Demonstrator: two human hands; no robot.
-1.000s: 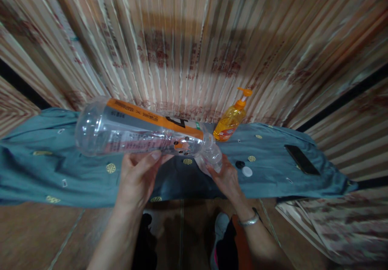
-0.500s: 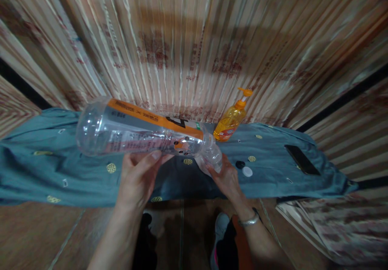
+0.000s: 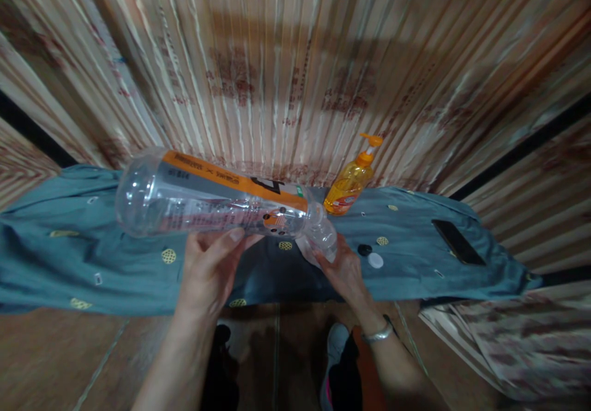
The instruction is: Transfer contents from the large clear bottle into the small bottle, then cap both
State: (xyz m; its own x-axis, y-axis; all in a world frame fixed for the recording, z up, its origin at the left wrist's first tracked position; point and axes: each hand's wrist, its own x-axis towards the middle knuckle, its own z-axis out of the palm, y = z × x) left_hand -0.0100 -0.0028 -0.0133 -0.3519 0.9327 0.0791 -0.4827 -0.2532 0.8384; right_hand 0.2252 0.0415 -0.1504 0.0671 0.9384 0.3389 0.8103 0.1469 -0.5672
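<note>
A pleated, patterned curtain (image 3: 295,60) rises behind the pump bottle (image 3: 348,186), which holds yellow liquid and stands upright with its orange head on top. Below and on the near side of the pump bottle spreads a tiled floor (image 3: 101,349). The teal cloth (image 3: 111,269), dotted with yellow shapes, lies under the pump bottle and runs out to both sides of it. The large clear bottle (image 3: 217,195) lies sideways in the air left of the pump bottle, its base pointing away from it and its narrow end toward it; an orange and grey label wraps it.

Left of the pump bottle and nearer the body, the left hand (image 3: 207,269) supports the large clear bottle from below, thumb along its near side, the other fingers partly hidden beneath. The right hand (image 3: 344,272), just on the near side of the pump bottle, has its fingers curled closely around a clear plastic piece (image 3: 325,239) at the bottle's narrow end; whether the two are joined I cannot tell. A dark phone (image 3: 458,242) lies flat to the right of the pump bottle. A silvery bracelet (image 3: 379,332) circles the right wrist, nearer the body than the pump bottle. Smallest, a white disc (image 3: 375,261) and a black cap-like piece (image 3: 364,250) lie side by side on the near side of the pump bottle.
</note>
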